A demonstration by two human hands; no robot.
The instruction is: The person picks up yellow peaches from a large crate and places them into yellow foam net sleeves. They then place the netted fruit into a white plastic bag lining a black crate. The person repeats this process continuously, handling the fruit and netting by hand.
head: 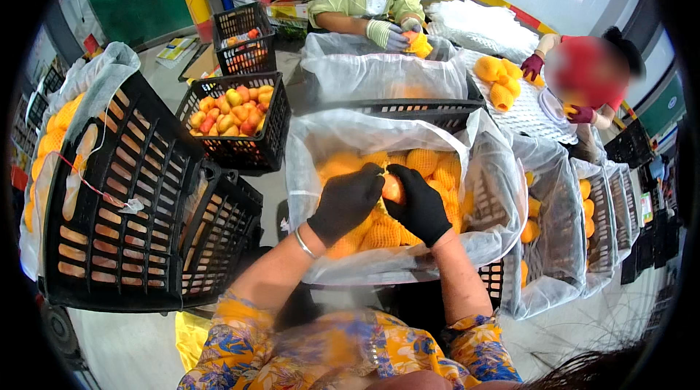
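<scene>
Between my two black-gloved hands is a red-and-yellow fruit [393,188], with bits of a yellow foam net [381,205] showing at its side. My left hand [350,201] grips it from the left, fingertips curled at the netting. From the right, my right hand [420,203] wraps around the same fruit. How far the net covers it is hidden by my fingers. Directly below lie several fruits in yellow foam nets [383,234], inside a crate lined with white translucent sheeting [377,127].
Bare fruit fills a black crate [235,141] at left; a large black crate [126,198] stands nearer. Lined crates [552,220] line the right. Opposite, a co-worker's gloved hands [388,34] hold a netted fruit. Another person [588,72] works beside netted fruit [500,81].
</scene>
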